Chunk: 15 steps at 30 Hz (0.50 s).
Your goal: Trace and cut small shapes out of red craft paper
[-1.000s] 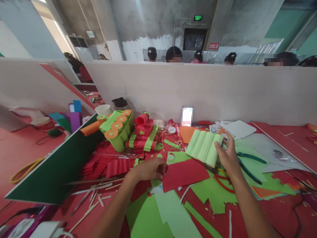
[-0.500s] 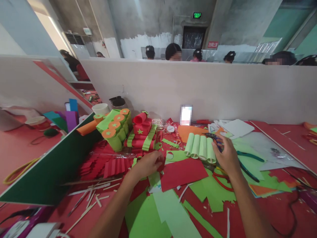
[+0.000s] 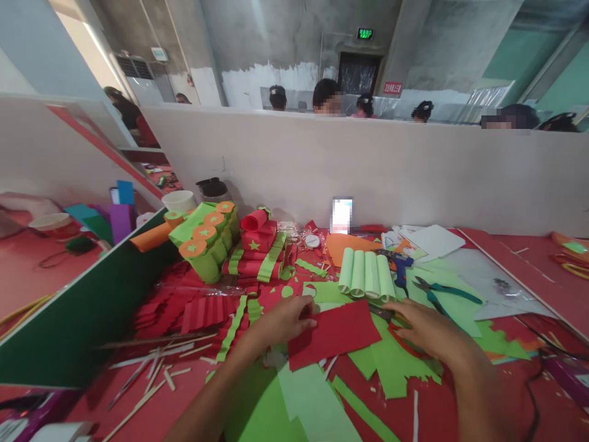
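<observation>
My left hand [image 3: 292, 318] pinches the upper left corner of a red sheet of paper [image 3: 343, 334], thumb on top. My right hand [image 3: 426, 328] is on a pair of scissors [image 3: 407, 342] with red and yellow handles; its fingers curl about the handles, which they partly hide. The scissors' dark blades point left towards the sheet. Above them lie light green paper rolls [image 3: 365, 273] in a row. Just right of the rolls rests a blue glue gun [image 3: 402, 265]. Under the red sheet are pieces of green paper [image 3: 384, 368].
Teal-handled pliers [image 3: 448, 291] lie right of the rolls. A red paper model [image 3: 260, 245] and a green-and-orange paper model [image 3: 205, 245] stand at the left, near a dark green board [image 3: 92, 319]. Thin wooden sticks [image 3: 151, 380] are strewn front left. A lit phone [image 3: 342, 215] leans against the partition [image 3: 276, 153].
My right hand has left the blue glue gun and come down onto the scissors. The red sheet has turned slightly, and my left hand has come over its corner.
</observation>
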Motion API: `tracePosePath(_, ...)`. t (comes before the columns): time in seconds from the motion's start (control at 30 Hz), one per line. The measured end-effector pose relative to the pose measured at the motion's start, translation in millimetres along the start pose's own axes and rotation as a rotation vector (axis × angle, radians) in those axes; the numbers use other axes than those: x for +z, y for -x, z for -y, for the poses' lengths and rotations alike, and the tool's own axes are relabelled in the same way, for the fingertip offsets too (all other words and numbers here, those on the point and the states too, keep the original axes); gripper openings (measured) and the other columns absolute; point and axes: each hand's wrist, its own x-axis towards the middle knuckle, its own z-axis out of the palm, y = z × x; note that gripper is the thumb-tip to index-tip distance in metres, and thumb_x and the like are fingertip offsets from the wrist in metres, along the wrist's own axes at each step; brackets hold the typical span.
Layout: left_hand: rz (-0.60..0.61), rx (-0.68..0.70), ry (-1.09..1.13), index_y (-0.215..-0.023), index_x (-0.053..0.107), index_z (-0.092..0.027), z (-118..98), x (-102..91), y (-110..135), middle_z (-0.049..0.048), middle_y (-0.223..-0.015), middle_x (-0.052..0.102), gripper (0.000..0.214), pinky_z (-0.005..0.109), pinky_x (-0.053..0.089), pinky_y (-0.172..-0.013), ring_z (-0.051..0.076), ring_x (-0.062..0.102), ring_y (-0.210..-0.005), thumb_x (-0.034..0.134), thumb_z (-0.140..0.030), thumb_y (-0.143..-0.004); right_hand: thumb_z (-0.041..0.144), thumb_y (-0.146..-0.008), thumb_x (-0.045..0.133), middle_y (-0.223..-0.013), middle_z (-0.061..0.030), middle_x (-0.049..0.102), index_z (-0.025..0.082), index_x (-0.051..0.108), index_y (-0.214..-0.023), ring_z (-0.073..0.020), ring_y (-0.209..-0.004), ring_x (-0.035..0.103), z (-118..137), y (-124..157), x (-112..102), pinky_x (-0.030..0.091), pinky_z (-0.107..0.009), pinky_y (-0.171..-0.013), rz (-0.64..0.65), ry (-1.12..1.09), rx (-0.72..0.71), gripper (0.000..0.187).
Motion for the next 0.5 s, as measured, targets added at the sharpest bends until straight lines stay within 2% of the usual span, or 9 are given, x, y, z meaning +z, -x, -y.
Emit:
tracePosePath(0.1,0.075,0.051,0.171,-0.081,0.058,-0.019,-6.4,-15.2,4.6,-0.0009,-0.076,0.057,0.019,0.024,0.034,-0.058,0.014,0.048,-0.067,0.057,-0.037,-0.086,0.008,-0.076,0.056,-0.123,-0.0083,0.063,0.032,0.056,-0.132,-0.0273,-0.107,0.062,5.3,-1.9,9.4,0.044,-0.031,-0.081,0.044,0.055,0.037,0.061)
tracePosePath(0.23,-0.006,0.018,0.527,-0.080,0.056,-0.018,-7.1,-23.5,5.0,-0.0021,-0.070,0.053,0.031,0.022,0.034,-0.054,0.011,0.045,-0.060,0.058,-0.049,-0.086,0.005,-0.077,0.052,-0.120,-0.0105,0.061,0.032,0.051,-0.136,-0.0289,-0.110,0.060,11.0,-1.1,14.4,0.043,-0.029,-0.074,0.003,0.102,0.071,0.065)
tracePosePath(0.3,-0.063,-0.016,0.726,-0.082,0.055,-0.018,-4.0,-22.7,2.9,-0.0038,-0.067,0.050,0.033,0.020,0.032,-0.050,0.008,0.042,-0.053,0.063,-0.050,-0.083,0.002,-0.072,0.052,-0.121,-0.0102,0.060,0.032,0.053,-0.135,-0.0287,-0.112,0.059,7.7,0.9,14.8,0.042,-0.028,-0.072,-0.015,0.116,0.090,0.069)
tracePosePath(0.4,-0.142,-0.063,0.948,-0.087,0.054,-0.019,0.1,-21.6,-0.2,-0.0065,-0.065,0.048,0.032,0.018,0.031,-0.046,0.005,0.040,-0.047,0.072,-0.043,-0.077,-0.002,-0.064,0.053,-0.112,-0.0074,0.062,0.033,0.057,-0.128,-0.0267,-0.104,0.062,0.9,3.7,12.6,0.039,-0.025,-0.066,0.008,0.104,0.102,0.073)
tracePosePath(0.5,-0.201,-0.096,1.071,-0.098,0.054,-0.020,1.4,-22.7,-0.3,-0.0061,-0.069,0.052,0.034,0.018,0.037,-0.049,0.006,0.049,-0.051,0.076,-0.032,-0.074,-0.003,-0.063,0.052,-0.104,-0.0032,0.066,0.034,0.059,-0.120,-0.0240,-0.093,0.065,-1.7,4.5,9.7,0.035,-0.024,-0.061,0.040,0.052,0.100,0.068)
